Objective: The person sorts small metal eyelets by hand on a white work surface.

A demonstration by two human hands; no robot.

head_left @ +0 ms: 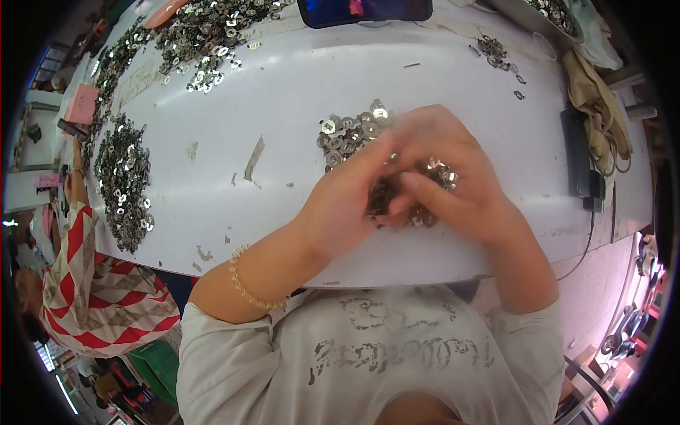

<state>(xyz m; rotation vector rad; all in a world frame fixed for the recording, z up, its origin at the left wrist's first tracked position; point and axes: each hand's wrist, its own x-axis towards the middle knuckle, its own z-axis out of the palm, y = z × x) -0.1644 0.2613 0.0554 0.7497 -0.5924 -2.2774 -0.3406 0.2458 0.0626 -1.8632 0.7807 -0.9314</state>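
Note:
My left hand (340, 202) and my right hand (464, 177) meet over the table close to my body, their fingers curled and overlapping. Small shiny stamped metal pieces (440, 172) sit in the curl of my right hand. More dark metal pieces (380, 194) show between my left thumb and palm, where my left fingers are partly hidden and slightly blurred. Just beyond my left hand lies a loose heap of round metal pieces with slots (343, 138), partly covered by the hands. A beaded bracelet (244, 287) circles my left wrist.
Larger heaps of metal pieces lie far left (205, 35) and along the left edge (124, 184); a small pile (494, 51) is far right. A screen device (365, 10) stands at the back. A black power strip (579, 152) lies right. A co-worker's patterned sleeve (79, 234) is at left.

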